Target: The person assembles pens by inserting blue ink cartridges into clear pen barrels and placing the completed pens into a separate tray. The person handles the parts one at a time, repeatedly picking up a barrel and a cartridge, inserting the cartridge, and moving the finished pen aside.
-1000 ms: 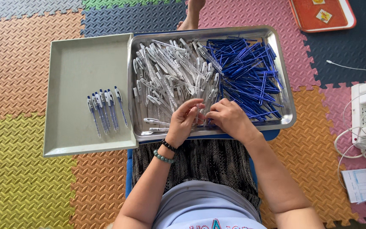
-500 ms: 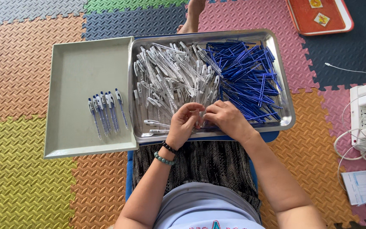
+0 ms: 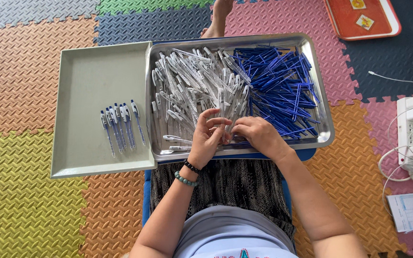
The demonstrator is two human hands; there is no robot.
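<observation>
1. Grip: left hand [image 3: 207, 136] and right hand [image 3: 259, 136] close together on one clear pen barrel [image 3: 223, 119] over the steel tray's [image 3: 322, 119] near rim.
2. Handling, judged: hold barrel steady, feed blue refill straight.
3. Pose: wrists low, fingers curled inward.
4. Finished pens [image 3: 120, 125] lie left of steel tray, in grey tray [image 3: 87, 71].

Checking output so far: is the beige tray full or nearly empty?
Nearly empty: the beige tray holds only a short row of assembled pens; the rest is bare.
</observation>
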